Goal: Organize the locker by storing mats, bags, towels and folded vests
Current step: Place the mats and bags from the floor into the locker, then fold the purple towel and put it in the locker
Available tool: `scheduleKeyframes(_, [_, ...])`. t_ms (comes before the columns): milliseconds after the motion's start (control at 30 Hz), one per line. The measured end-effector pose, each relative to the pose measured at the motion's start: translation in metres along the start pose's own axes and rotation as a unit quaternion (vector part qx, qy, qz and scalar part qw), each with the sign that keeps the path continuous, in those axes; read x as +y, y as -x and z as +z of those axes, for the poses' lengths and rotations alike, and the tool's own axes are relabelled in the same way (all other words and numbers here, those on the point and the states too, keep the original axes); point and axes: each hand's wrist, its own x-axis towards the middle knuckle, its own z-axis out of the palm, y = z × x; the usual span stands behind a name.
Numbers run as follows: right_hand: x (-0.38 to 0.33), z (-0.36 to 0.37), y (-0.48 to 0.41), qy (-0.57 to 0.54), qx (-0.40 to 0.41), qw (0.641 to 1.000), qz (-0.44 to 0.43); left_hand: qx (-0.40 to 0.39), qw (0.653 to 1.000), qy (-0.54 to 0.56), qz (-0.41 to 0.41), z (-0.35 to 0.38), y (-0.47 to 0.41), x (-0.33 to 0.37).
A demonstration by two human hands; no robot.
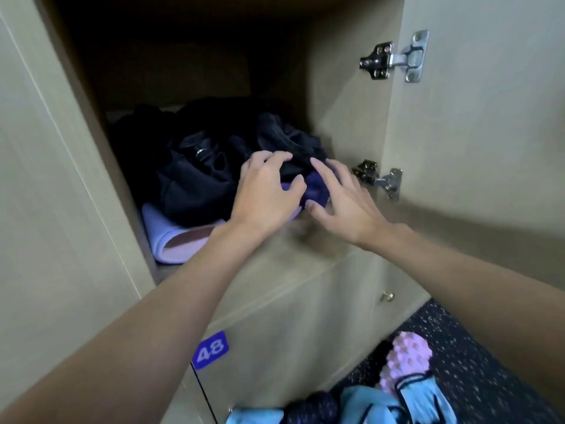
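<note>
While a black bag [195,182] slumps across the shelf of the open locker [275,264], a rolled lilac mat [174,237] lies beneath it, its end poking out below the bag's front left corner. Against the bag's front right corner sits a bunched purple cloth [316,188]. The left hand [266,194] reaches over that same corner, its grip bent, fingertips on the bag's black fabric and thumb held apart toward the purple cloth; whether it clasps the fabric I cannot tell. Just right of the bag, the right hand [342,200] has its grip spread wide, fingers nearly straight, the tips touching the purple cloth and the dark fabric above it. Further right of the bag stands the opened locker door [474,117] on two metal hinges [394,58], the lower one [379,179] near the right hand. Below the bag, a closed door bears a blue label [210,350] reading 48. Well below and right of the bag, on the speckled floor [458,347], lie a pink knobbed roller [409,359] and a light blue bag [422,396].
</note>
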Motion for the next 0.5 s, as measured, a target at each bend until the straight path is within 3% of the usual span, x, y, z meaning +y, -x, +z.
scheduleKeyframes(200, [0.000,0.002,0.103,0.010,-0.043,0.998,0.043,-0.124,0.992,0.024,0.012,0.026,0.081,0.009])
scheduleKeyframes(500, [0.011,0.058,0.312,-0.029,-0.193,0.971,0.142,-0.349,0.930,0.014,-0.117,0.081,0.256,-0.032])
